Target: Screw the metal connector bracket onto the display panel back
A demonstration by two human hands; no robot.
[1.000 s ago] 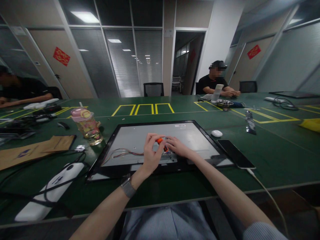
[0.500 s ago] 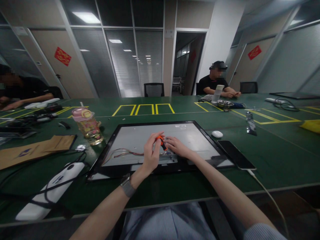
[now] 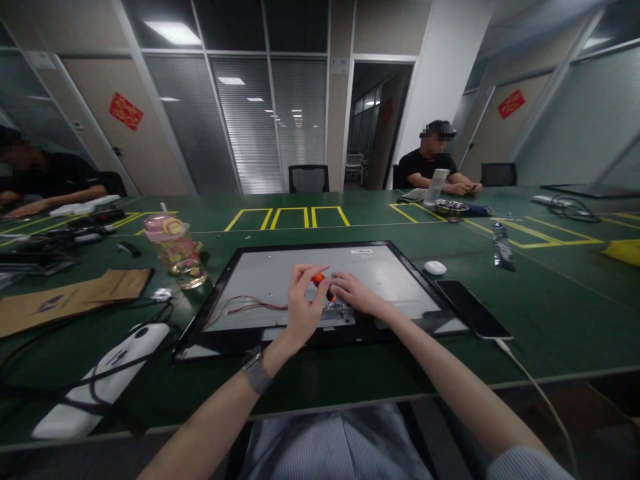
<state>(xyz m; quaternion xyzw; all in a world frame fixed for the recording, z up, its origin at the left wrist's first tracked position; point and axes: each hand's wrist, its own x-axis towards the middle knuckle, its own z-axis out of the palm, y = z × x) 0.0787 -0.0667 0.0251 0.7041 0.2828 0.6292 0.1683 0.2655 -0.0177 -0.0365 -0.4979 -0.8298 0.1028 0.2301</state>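
White power bank [image 3: 95, 380] with black cables, brown paper bag [image 3: 70, 299], pink-lidded clear drink bottle [image 3: 175, 251]: left, on green table [image 3: 550, 313]. Left hand [image 3: 301, 303]: fingertips pinched on small orange-handled screwdriver [image 3: 323, 285], tool upright between both hands. Black-framed grey monitor back panel [image 3: 270, 273] beneath, red-white wire bundle [image 3: 250, 307] just left. Right hand [image 3: 357, 293]: fingers loosely spread, resting on panel beside tool tip. White earbud case [image 3: 435, 267], black smartphone [image 3: 473, 309]: right.

1 panel [image 3: 280, 270], 1 screwdriver [image 3: 323, 285], 1 bottle [image 3: 175, 251], 1 phone [image 3: 473, 308]
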